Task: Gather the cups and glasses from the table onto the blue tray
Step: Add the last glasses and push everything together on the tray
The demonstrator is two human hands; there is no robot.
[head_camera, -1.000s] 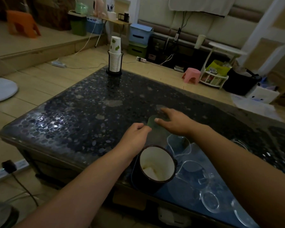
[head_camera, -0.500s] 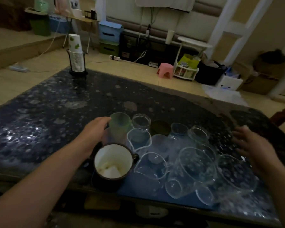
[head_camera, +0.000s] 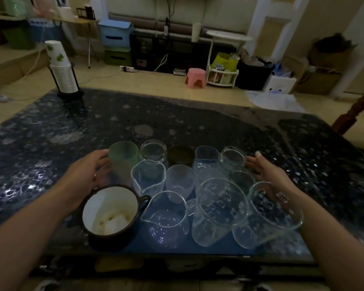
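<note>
Pretty dim shot. Flat blue tray point(head_camera: 135, 245) sitting at the near edge of the dark pebble-pattern glass-topped table point(head_camera: 51, 131), packed with cups and glasses in roughly 3 rows. Back row: translucent green plastic cup point(head_camera: 124, 158), clear glass jars, a dark cup. Near row: dark enamel mug with white inside point(head_camera: 109, 213) at the tray's left end, then clear spouted glass pitcher point(head_camera: 166, 219) and 2 clear glasses with little cat prints point(head_camera: 219, 208).

Left hand point(head_camera: 86, 175) curled around the green cup's left side, fingertips touching it. Right hand point(head_camera: 267, 173) spread flat with straight fingers, just beside the clear glass jar point(head_camera: 232, 159) at the tray's far right corner, gripping nothing.

Stack of white paper cups in a black holder point(head_camera: 61, 70) at the far left corner of the table.
</note>
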